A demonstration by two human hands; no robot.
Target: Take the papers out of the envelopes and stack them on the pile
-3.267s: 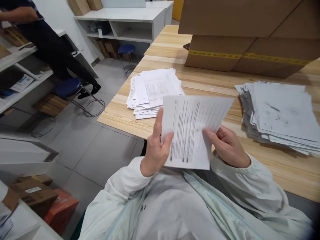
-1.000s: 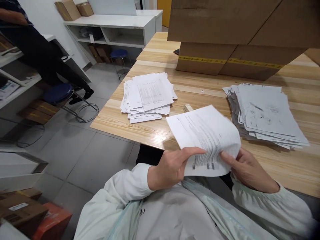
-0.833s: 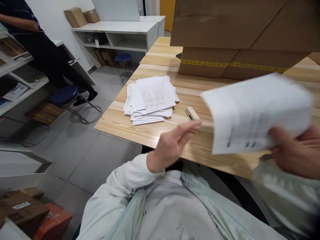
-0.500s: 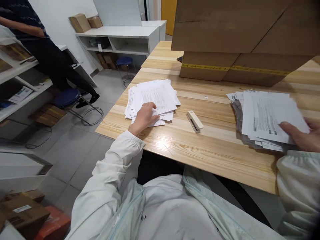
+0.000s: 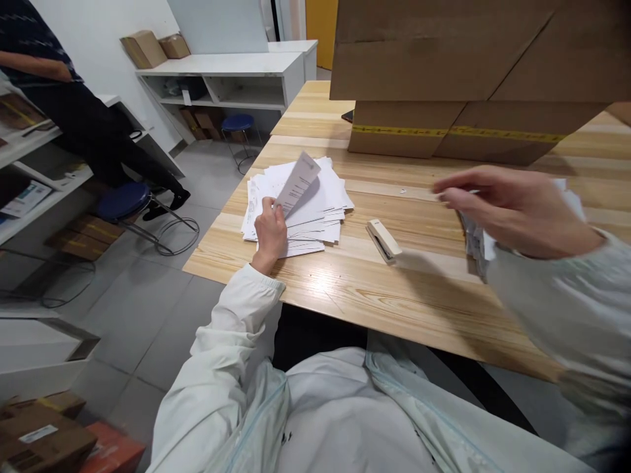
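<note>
Pinched in my left hand (image 5: 271, 231) is a printed sheet of paper (image 5: 300, 181), bent up and tilted. Beneath it lies an uneven paper stack (image 5: 323, 226) near the table's left edge. My right hand (image 5: 532, 213) is in the air, fingers stretched toward the left and nothing visible in them. It partly covers a second paper stack (image 5: 474, 244) at the right, of which only the edges show. Between the two stacks a cream stapler (image 5: 383, 241) lies on the wooden table, touched by neither hand.
Large cardboard boxes (image 5: 473, 59) stand at the back of the wooden table (image 5: 345, 289). A small white scrap (image 5: 403, 191) lies behind the stapler. To the left are a person in dark clothes (image 5: 93, 125), blue stools (image 5: 123, 200) and white shelving (image 5: 221, 64).
My left hand has lifted a sheet off its stack, bending it upward. My right hand has let go of the right stack and moved up and left. The stapler stays put.
</note>
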